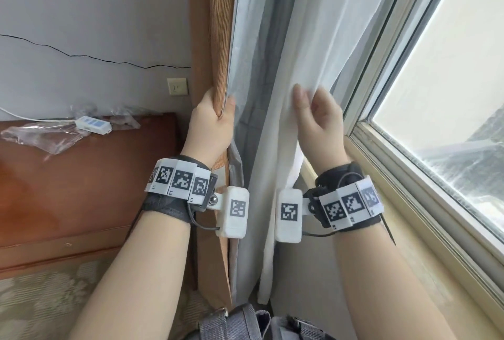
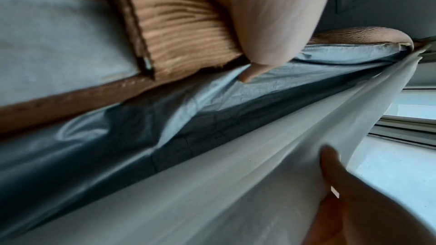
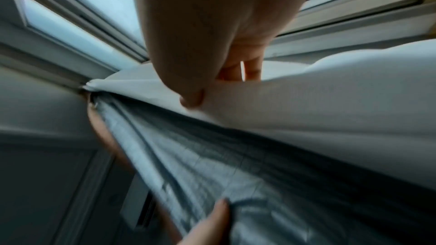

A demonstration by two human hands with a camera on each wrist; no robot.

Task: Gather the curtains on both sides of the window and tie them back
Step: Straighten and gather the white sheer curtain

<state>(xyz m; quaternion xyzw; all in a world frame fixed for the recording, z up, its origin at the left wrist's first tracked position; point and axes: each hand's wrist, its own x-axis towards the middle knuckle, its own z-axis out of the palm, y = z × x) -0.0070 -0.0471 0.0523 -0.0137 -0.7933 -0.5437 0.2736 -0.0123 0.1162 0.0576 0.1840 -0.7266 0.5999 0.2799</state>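
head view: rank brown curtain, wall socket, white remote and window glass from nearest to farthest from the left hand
1. brown curtain: gripped in the left hand itself.
2. wall socket: on the wall just up-left of the hand.
3. white remote: further left, on the wooden headboard.
4. window glass: far right, beyond the white sheer curtain and the right hand.

Wooden cabinet [image 1: 81, 189] bears remote [image 1: 94, 122], perhaps plastic wrap [image 1: 49, 136].
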